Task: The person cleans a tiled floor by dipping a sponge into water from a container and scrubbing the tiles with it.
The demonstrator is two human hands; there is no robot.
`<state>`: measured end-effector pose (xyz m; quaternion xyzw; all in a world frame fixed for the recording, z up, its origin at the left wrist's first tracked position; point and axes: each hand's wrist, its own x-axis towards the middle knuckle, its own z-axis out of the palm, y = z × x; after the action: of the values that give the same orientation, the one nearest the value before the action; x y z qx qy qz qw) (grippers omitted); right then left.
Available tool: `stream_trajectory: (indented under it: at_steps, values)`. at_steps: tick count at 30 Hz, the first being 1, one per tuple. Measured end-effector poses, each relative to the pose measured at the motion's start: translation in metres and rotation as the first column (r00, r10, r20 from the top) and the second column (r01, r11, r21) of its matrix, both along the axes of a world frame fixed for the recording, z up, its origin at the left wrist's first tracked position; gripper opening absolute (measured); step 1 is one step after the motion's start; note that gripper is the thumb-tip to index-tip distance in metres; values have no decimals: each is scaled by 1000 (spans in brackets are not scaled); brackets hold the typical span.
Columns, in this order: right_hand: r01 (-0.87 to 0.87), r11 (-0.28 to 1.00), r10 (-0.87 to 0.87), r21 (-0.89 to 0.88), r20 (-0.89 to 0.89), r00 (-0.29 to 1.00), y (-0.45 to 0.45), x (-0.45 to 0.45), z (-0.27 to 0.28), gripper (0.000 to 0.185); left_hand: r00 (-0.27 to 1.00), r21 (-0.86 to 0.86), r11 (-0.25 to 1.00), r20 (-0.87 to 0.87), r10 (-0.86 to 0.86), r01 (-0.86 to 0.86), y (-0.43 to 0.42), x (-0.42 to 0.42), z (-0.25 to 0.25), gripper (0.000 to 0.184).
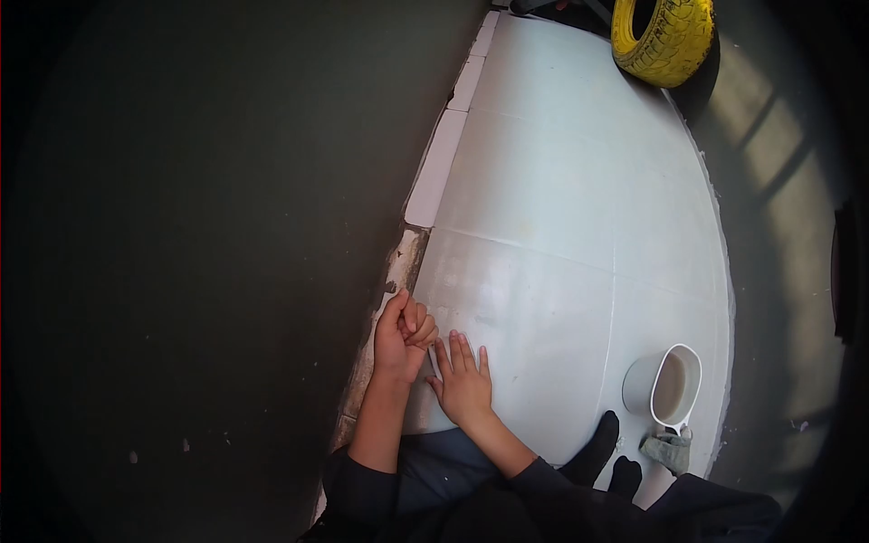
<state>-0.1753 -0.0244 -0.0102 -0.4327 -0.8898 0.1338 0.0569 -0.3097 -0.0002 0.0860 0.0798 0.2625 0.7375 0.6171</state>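
My left hand (405, 337) is closed in a fist, thumb uppermost, beside the rough bare strip (403, 258) along the foot of the dark wall. Whatever its curled fingers may hold is hidden. My right hand (464, 385) lies flat on the pale floor tiles (543, 317), fingers spread, just right of the left hand and with nothing in it. Above both hands, white edging tiles (436, 172) run along the wall's base, ending where the rough strip begins.
A white cup with a handle (634, 389) holds cloudy liquid at the lower right. Against it rests a grey crumpled cloth (668, 451). My dark-socked feet (597, 448) are near the cup. A yellow tyre (674, 45) stands at the far end, and the dark wall (226, 271) fills the left.
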Motion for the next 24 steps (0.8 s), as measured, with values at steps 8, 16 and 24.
stream_trajectory:
  at_steps: [8,16,24]
  values:
    - [153,985,-153,82,-4,988,112,-49,-11,60,983,-160,985,-161,-91,65,2,6,-3,44]
    - [123,992,-124,15,122,985,172,-61,3,63,920,-199,946,-252,-301,255,2,8,-6,45]
    - [88,995,-87,50,-24,996,36,41,6,65,820,-306,903,-402,-408,300,1,20,-10,41]
